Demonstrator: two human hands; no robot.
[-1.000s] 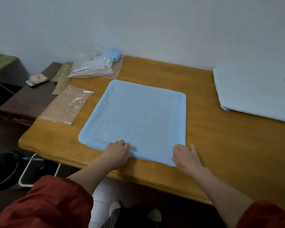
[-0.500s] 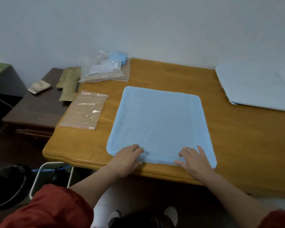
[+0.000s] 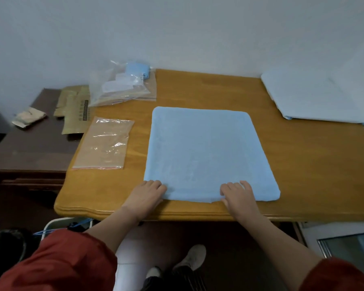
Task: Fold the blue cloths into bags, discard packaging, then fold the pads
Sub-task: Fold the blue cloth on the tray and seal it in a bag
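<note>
Looking down at one light blue square cloth (image 3: 208, 152), spread flat on the orange-brown wooden desk (image 3: 307, 169), near hem close to the desk's front edge. Got both hands on that near hem. Left hand (image 3: 146, 195) at the near-left corner, fingers (image 3: 159, 186) curled round the edge and gripping it. Right hand (image 3: 239, 195) further along toward the right, fingers (image 3: 229, 186) bent over the top of the hem, thumb tucked at the edge, pinching it too. Rest of the cloth running away from the fingers toward the wall; near-right corner poking out past the right hand, untouched.

Counting the other stuff:
- one flat clear zip bag (image 3: 104, 143) with a red strip at its near end, just left of the cloth, not touching it
- one heap of crinkly clear plastic bags (image 3: 118, 89) at the far-left corner, with one small folded blue cloth (image 3: 137, 69) in there; can't tell how many bags exactly
- one pale blue folded pad stack (image 3: 315, 95) at the far right, well apart from the hands; can't tell how many layers
- one dark brown side table (image 3: 29, 148) off the left end, carrying one piece of tan paper packaging (image 3: 74, 110) and one small crumpled beige wrapper (image 3: 28, 117)
- two red sleeves (image 3: 57, 263) at the bottom
- one white bin (image 3: 57, 223) under the desk's left corner
</note>
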